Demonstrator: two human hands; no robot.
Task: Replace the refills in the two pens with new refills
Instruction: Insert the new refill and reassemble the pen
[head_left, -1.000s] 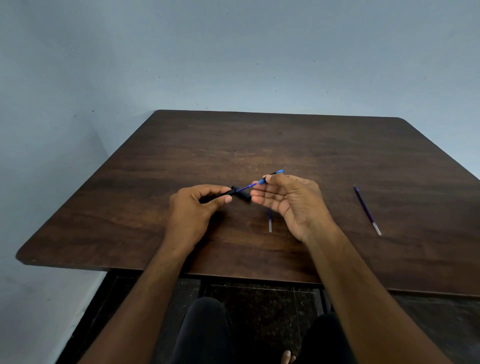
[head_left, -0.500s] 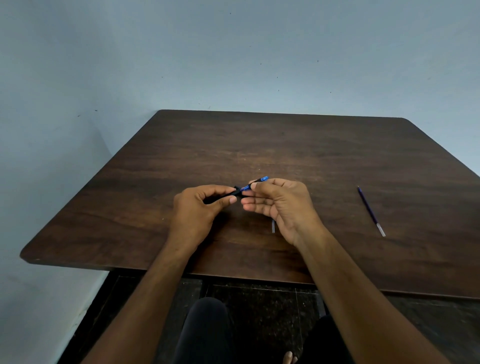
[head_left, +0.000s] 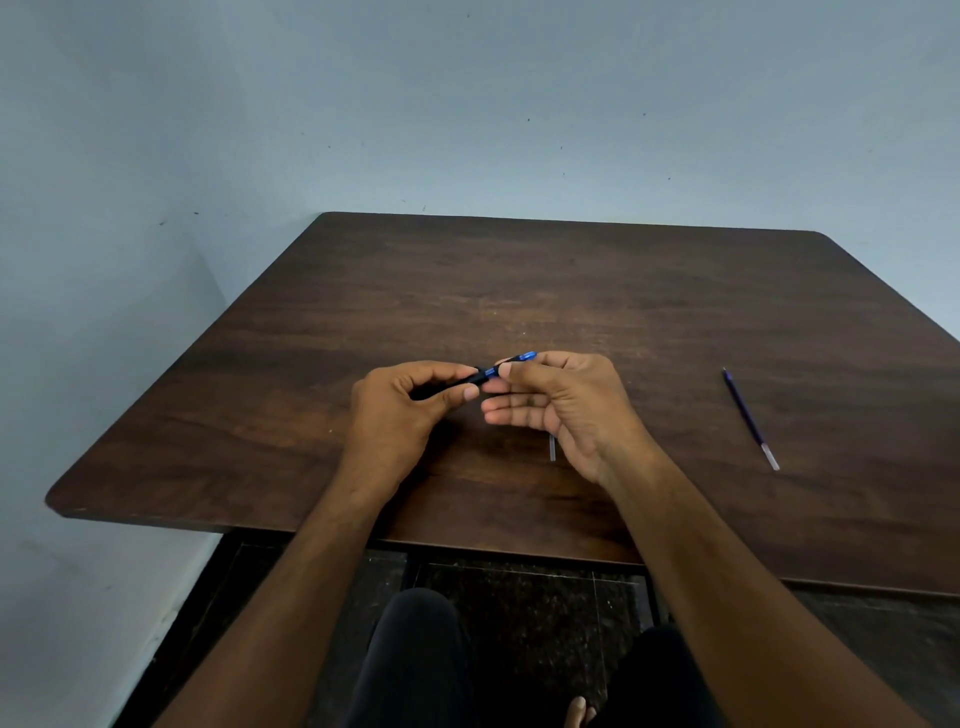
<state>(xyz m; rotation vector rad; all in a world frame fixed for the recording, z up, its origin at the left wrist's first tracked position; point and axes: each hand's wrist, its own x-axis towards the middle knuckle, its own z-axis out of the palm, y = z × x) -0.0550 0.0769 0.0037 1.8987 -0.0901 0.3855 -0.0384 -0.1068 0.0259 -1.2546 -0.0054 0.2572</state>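
Note:
My left hand (head_left: 400, 410) grips the black barrel of a pen (head_left: 470, 380) just above the dark wooden table (head_left: 571, 291). My right hand (head_left: 561, 400) pinches the blue front piece (head_left: 519, 359) of that pen, pressed close against the barrel end. Only a short bit of blue shows between the two hands. A loose dark blue refill (head_left: 750, 418) with a clear end lies on the table to the right, apart from both hands. Another thin clear-tipped piece (head_left: 552, 448) pokes out from under my right palm; the rest of it is hidden.
A pale blue wall stands behind and to the left of the table. The near table edge (head_left: 467, 545) runs above my knees and a dark tiled floor.
My right hand has slid left along the blue refill toward my left hand. The long exposed blue stretch has shrunk to a short stub as the front piece closed in on the barrel.

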